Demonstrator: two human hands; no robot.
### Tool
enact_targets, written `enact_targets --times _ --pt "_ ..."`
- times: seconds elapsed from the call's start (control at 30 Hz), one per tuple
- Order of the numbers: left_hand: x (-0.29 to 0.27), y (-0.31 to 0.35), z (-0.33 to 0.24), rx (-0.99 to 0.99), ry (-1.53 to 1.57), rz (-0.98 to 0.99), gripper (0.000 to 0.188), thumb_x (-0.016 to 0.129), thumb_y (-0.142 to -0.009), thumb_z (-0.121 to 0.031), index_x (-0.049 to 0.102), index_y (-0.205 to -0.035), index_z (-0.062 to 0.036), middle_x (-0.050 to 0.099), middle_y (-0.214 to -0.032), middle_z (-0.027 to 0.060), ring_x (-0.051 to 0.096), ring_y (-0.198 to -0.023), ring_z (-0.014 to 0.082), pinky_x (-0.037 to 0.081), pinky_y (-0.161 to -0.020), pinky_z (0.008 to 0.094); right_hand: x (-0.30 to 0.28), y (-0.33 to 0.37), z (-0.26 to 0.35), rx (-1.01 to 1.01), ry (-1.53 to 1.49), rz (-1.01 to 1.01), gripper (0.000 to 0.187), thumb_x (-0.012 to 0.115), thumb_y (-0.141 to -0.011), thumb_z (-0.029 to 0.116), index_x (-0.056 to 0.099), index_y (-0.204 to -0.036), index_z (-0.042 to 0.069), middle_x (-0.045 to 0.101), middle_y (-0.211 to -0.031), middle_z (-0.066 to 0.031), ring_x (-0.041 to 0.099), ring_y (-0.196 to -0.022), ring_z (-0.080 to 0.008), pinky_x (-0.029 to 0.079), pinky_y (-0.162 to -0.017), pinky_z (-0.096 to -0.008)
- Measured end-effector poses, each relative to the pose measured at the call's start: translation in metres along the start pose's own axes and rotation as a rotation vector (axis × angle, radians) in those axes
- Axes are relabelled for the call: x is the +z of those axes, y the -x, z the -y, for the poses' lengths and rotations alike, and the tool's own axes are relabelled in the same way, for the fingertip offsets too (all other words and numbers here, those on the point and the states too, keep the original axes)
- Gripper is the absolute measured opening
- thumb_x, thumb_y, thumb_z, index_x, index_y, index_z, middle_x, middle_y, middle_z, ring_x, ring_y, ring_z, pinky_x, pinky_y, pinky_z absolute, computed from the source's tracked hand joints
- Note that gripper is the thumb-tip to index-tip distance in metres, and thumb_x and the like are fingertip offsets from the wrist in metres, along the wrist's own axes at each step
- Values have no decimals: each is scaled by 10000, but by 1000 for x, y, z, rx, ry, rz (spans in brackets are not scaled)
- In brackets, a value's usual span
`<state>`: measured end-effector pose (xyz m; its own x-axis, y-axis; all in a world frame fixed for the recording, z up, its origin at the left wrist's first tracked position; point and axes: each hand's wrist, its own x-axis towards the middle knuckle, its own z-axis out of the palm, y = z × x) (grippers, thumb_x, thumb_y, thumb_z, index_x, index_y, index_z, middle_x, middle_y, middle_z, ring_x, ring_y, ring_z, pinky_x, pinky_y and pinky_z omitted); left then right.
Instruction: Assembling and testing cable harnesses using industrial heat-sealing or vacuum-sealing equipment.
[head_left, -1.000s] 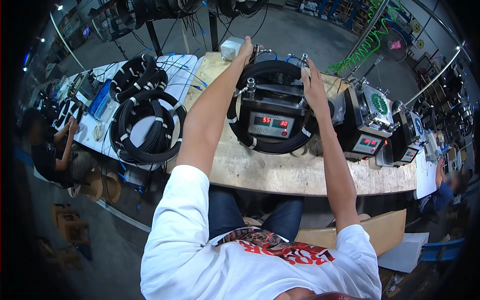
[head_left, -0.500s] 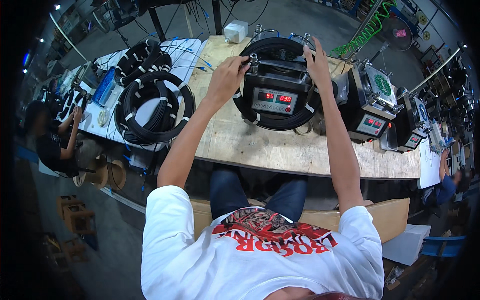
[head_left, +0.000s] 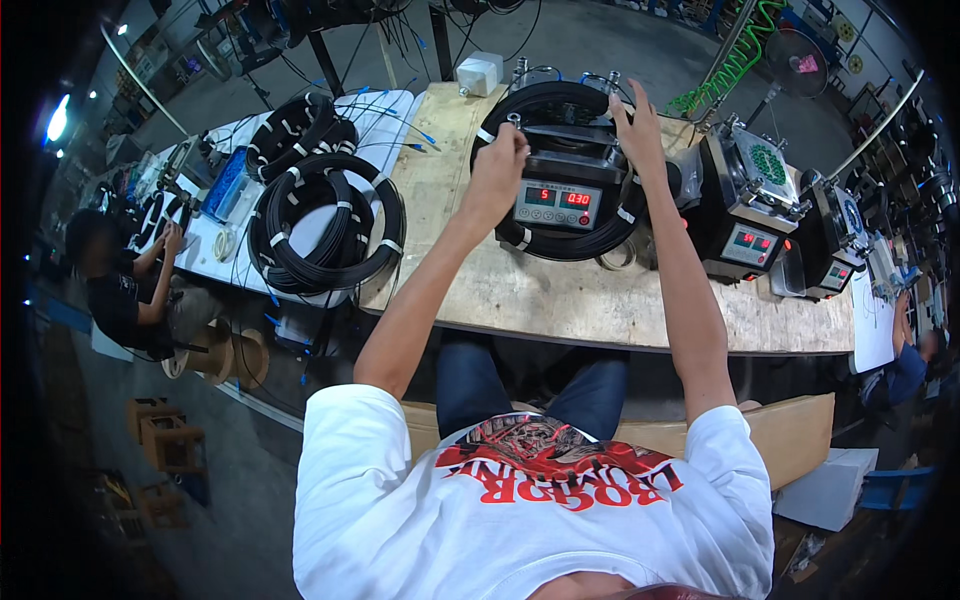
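A black bench machine [head_left: 565,170] with a lit red display [head_left: 557,206] stands before me, and a large coil of black cable [head_left: 575,246], banded with white tape, loops around it. At the machine's left front corner, my left hand [head_left: 497,172] has its fingers curled together just below a metal knob [head_left: 514,119]; whatever is between them, if anything, is hidden. My right hand [head_left: 638,135] is at the machine's far right side, fingers stretched up and apart, the thumb beside the right-hand metal posts [head_left: 613,82]. Whether it touches the coil there I cannot tell.
More black cable coils [head_left: 385,250] lie on the white table to the left. Right of my arm stand two similar machines [head_left: 742,200] [head_left: 832,235]. A white box [head_left: 480,74] sits at the wooden bench's [head_left: 480,290] back edge. Co-workers [head_left: 125,280] [head_left: 905,345] sit at both sides.
My left hand has moved right and nearer to me, its fingers now curled at the machine's front corner. My right hand stays at the far side. The left display reading has changed.
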<state>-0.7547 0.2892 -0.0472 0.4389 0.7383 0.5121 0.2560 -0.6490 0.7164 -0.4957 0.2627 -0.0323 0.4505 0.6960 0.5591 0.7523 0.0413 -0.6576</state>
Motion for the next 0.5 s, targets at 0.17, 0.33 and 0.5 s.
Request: enact_targets --times 0.17,0.33,0.5 --pt "5 -2 9 161 70 -57 108 624 -931 0 544 -1001 20 645 -797 152 673 -746 266 506 -688 355 -5 8 8 -30 -122 -97 429 530 -1017 281 487 -1398 90 544 -1239 -276 556 -1146 -446 455 -976 -476" --pt "-6 -12 18 151 -429 -300 799 850 -708 -495 529 -1358 -157 505 -1183 194 461 -1162 399 360 -1019 482 -11 13 -9 -22 -88 -308 367 570 -974 190 531 -1323 86 538 -1173 -260 565 -1065 -435 453 -952 -478" --pt "-8 -24 68 78 -201 -169 968 847 -705 -544 421 -1501 -195 496 -1136 196 491 -1140 414 405 -992 483 -12 63 5 -22 195 -418 320 626 -948 264 558 -1173 46 583 -1052 -221 596 -986 -402 459 -892 -476"
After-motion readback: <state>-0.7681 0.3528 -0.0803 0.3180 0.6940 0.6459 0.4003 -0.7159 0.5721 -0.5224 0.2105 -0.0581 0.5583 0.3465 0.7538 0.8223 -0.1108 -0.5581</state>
